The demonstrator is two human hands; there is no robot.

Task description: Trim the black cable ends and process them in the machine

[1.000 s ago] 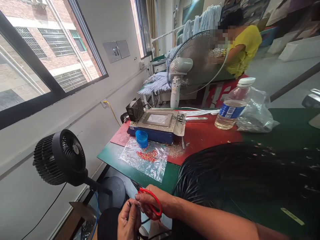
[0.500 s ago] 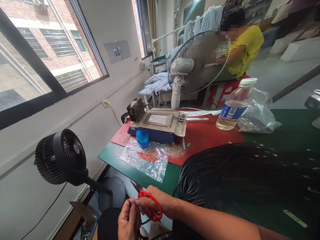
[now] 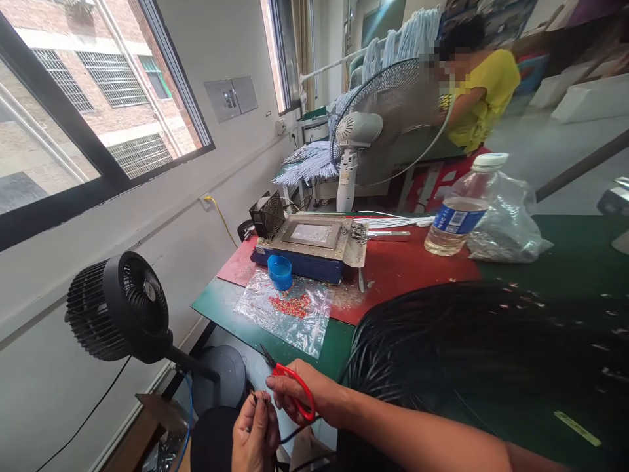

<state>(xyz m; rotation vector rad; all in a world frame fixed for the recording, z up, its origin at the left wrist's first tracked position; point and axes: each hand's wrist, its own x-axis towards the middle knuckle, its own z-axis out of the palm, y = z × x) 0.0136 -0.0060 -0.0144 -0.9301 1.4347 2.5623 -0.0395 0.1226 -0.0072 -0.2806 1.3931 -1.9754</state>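
standing beside the counter, i see the person working low, below its near edge, with both hands drawn close together over the lap. the left hand pinches the end of a thin black wire between thumb and fingertips, its grip closed on the wire so that the tip stands up where the eye can check it. the right hand is curled shut around the red-handled scissors, fingers through the loop, with the short dark blades pointing up and away toward the counter edge, just beside the wire end but not on it, as far as i can tell. holding them that near seems to keep the tool ready without setting it down. a big coil of black wire lies on the counter at the person's right, close enough to feed strands down to the hands. further along sit a clear plastic sheet with small red pieces, a blue cup and a flat metal-topped device. a water bottle stands behind the coil, and a black fan stands at the left beside the counter's end.
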